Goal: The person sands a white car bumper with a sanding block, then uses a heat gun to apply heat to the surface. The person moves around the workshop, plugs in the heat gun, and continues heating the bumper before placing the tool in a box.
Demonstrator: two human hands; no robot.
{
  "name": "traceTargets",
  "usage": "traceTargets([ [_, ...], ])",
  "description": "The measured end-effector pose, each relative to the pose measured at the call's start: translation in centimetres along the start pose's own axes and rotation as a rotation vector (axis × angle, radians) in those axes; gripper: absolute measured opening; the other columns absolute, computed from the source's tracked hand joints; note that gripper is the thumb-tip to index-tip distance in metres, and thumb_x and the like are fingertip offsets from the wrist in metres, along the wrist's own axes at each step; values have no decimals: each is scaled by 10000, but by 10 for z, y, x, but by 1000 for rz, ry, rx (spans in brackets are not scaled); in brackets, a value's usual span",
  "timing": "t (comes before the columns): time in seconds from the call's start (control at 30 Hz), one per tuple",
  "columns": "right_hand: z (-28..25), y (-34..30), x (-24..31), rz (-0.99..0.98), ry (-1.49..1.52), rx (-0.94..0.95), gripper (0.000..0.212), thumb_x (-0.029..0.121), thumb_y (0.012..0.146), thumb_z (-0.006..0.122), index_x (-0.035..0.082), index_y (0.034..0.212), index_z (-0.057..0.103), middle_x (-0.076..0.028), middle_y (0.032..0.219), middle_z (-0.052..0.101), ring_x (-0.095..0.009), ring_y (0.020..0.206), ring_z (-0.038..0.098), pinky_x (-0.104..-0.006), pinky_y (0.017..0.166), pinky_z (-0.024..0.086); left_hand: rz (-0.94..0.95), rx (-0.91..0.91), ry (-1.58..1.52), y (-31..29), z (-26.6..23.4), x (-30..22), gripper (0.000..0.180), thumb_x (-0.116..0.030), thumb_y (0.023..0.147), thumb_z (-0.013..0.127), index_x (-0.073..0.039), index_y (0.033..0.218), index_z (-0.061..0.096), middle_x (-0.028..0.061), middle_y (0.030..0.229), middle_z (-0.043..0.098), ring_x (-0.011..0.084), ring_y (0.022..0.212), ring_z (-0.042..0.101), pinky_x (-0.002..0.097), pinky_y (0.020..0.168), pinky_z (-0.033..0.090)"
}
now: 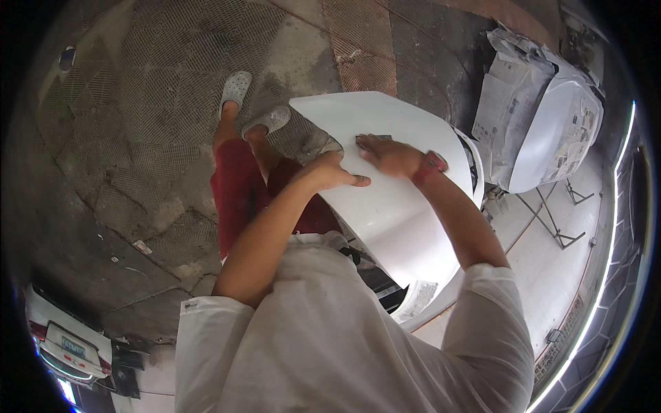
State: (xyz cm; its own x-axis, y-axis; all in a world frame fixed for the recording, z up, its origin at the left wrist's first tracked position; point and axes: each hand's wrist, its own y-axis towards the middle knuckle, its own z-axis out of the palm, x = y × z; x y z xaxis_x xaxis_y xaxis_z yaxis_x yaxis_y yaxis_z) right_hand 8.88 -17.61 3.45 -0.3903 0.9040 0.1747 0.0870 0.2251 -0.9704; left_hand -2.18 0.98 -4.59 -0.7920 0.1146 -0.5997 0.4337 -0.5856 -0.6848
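Right hand: The worker's right hand (391, 158), a red band (432, 165) at its wrist, lies over a thin, dark, flat pad (387, 138), holding it against the surface below.
Left hand: Nearer the worker's legs, the left hand (332, 173) bends at the panel's edge, thumb out over the white; whether its fingers hold anything, one cannot tell.
Panel's place: A broad, smooth, white car body panel (396, 224) spreads beneath the right hand and out past it on every side.
Progress: Surface rubbing appears under way, judging by the pad's contact. No line parts worked from unworked areas, so the share done or left cannot be told; the patch under the palm is hidden.
Panel's look: Mostly even white, with a soft sheen on the worker's side of the grip; a pointed corner lies beyond the left hand, and dark openings mark the edge beyond the right wrist.
Beyond the right hand: A second white car part (547, 148) stands partly covered in grey printed paper (513, 86).
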Motion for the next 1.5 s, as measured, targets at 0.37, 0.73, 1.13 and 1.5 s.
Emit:
traceTargets([
  [0.37, 11, 32, 16, -77, 106, 35, 601, 461, 1127, 326, 90, 1591, 416, -152, 1673, 370, -333, 1546, 338, -445, 1276, 271, 17, -53, 55, -3, 11, 11, 968, -526, 652, 951, 80, 1338, 637, 258, 1285, 702, 336, 1245, 664, 392, 1052, 506],
  [0.73, -18, 29, 29, -82, 104, -2, 601, 424, 1124, 358, 43, 1585, 414, -154, 1663, 389, -305, 1566, 314, -463, 1287, 250, -82, -19, 186, -10, -1, -20, 977, -596, 660, 920, 95, 1298, 654, 277, 1271, 703, 373, 1214, 682, 403, 1036, 523],
  [1.13, -5, -33, -11, -115, -2, -112, 614, 445, 1124, 385, 78, 1616, 368, -148, 1680, 357, -308, 1567, 310, -484, 1294, 233, -80, 25, 127, -11, -9, -22, 1074, -655, 640, 899, 88, 1359, 609, 280, 1317, 678, 383, 1252, 659, 404, 1061, 516],
  [1.5, -3, -139, 17, -116, 56, -250, 573, 326, 1107, 481, 47, 1600, 391, -161, 1660, 390, -324, 1553, 337, -507, 1287, 233, -71, 105, -66, -3, -10, -10, 997, -593, 679, 916, 73, 1361, 624, 274, 1340, 674, 339, 1238, 670, 401, 1040, 510],
])
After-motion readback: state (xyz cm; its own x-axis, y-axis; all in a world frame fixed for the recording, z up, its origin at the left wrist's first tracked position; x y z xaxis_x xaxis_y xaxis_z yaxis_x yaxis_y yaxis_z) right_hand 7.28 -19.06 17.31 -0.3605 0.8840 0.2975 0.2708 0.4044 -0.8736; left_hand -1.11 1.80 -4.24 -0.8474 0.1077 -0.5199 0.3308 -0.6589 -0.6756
